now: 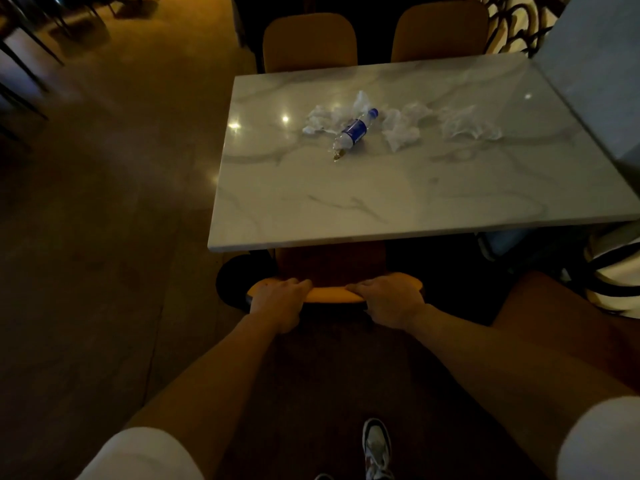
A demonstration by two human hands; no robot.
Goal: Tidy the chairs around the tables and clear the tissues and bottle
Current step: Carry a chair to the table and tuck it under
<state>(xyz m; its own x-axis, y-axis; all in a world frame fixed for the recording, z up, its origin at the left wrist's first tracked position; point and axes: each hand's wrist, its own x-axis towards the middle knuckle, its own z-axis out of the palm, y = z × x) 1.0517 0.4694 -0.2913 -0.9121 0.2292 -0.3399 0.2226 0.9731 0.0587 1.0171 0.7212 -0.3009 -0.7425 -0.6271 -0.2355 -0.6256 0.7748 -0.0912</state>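
Here, your left hand (281, 301) and right hand (388, 299) had fingers (360, 286) wrapped around the chair (334, 294) by the marble counter (381, 202) in a dim room.

Chair seat (329, 261) hidden under table (381, 209).

an orange-backed chair (334, 294) sits tucked at the near edge of a white marble table (381, 202), its seat under the top. two more orange chairs (309, 41) stand at the far edge. mid-table, a clear plastic bottle (353, 133) (blue label, blue cap) lies on its side among crumpled white tissues (401, 128).
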